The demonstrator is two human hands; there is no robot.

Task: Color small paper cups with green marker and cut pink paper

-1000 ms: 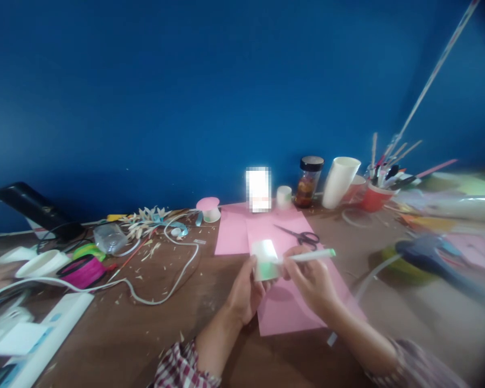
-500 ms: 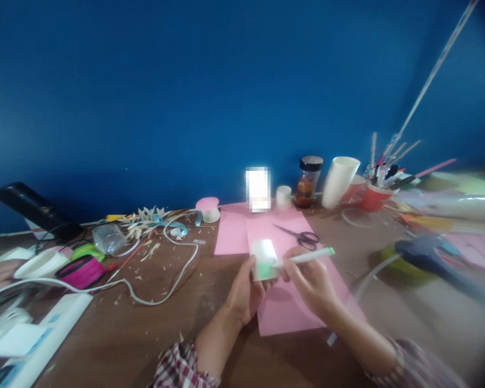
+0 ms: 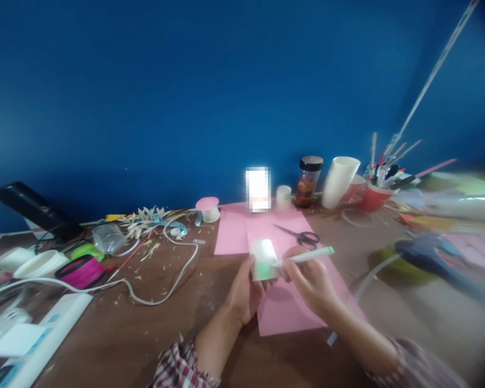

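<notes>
My left hand [image 3: 244, 291] grips a small white paper cup [image 3: 264, 253] with green colouring on its lower side. In my right hand [image 3: 307, 277] is a slim white marker [image 3: 307, 255] with a green end. The marker's other end meets or nearly meets the cup's green area; contact is too blurred to tell. Beneath both hands lie sheets of pink paper [image 3: 295, 310]. Just beyond my right hand, black-handled scissors [image 3: 303, 237] rest on the pink paper.
A similar cup [image 3: 283, 198] and a lidded jar [image 3: 308, 183] stand by the wall. A red cup [image 3: 376, 198] holds brushes and pens. To the left are a white cable [image 3: 161, 302], a power strip [image 3: 52, 334] and tape rolls [image 3: 81, 271]. A glue gun [image 3: 428, 253] lies right.
Another person's hand at the far left has drawn back from the white rolls towards the picture's edge. My hands, the cup and the marker look almost the same.
</notes>
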